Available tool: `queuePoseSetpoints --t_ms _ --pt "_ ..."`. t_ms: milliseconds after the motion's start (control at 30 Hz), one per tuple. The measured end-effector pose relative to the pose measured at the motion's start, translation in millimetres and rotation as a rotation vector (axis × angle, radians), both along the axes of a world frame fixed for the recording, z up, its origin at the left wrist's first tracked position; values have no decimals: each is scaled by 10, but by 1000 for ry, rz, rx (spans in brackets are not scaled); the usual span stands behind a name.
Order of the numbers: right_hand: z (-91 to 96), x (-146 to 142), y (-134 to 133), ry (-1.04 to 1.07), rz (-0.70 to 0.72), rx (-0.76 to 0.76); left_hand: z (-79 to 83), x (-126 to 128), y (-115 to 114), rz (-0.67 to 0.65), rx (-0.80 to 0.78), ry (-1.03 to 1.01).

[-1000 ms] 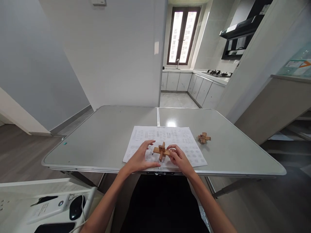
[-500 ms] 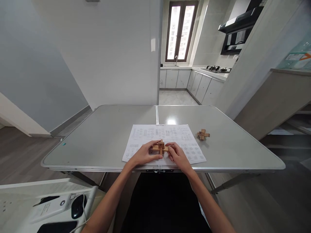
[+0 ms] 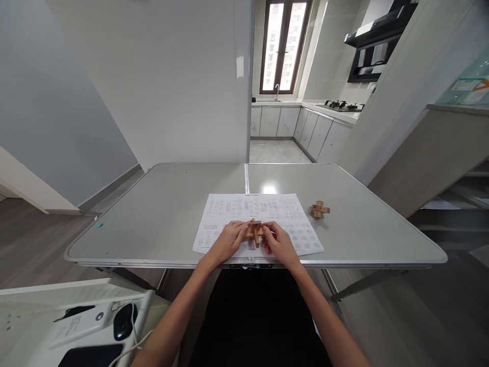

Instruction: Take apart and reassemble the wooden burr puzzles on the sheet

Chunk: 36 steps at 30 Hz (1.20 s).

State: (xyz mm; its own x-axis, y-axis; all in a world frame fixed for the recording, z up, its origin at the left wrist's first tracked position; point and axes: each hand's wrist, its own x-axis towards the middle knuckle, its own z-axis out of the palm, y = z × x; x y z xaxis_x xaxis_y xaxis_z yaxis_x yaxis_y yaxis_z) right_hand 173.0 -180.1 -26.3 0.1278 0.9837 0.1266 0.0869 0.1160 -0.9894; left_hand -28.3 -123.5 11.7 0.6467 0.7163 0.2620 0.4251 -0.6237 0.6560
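A wooden burr puzzle (image 3: 254,232) of crossed sticks sits on a printed instruction sheet (image 3: 229,210) near the table's front edge. My left hand (image 3: 226,242) grips its left side with curled fingers. From the right, my right hand (image 3: 280,244) closes on the puzzle's other side. Both hands rest on the paper. A second, smaller wooden burr puzzle (image 3: 318,209) lies alone on the table to the right of the sheet.
The grey folding table (image 3: 160,214) has a seam down its middle. At lower left a white surface holds a black mouse (image 3: 123,321), a white device (image 3: 78,329) and a cable. A kitchen with cabinets and a window lies beyond.
My left hand went from open beside the puzzle to closed on it. Both hands have drawn in tighter round the puzzle, and its sticks have turned.
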Motion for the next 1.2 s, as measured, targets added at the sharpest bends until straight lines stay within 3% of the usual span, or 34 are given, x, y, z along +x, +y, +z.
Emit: queuePoseSetpoints --t_ms 400,800,1200 --pt "39 5 -1 2 4 -14 5 -32 -46 43 -179 -114" --pt "76 -23 -15 -19 7 12 29 138 -60 -24 -182 -153" --pt "50 -34 -17 -69 36 39 52 43 -15 58 -209 -171"
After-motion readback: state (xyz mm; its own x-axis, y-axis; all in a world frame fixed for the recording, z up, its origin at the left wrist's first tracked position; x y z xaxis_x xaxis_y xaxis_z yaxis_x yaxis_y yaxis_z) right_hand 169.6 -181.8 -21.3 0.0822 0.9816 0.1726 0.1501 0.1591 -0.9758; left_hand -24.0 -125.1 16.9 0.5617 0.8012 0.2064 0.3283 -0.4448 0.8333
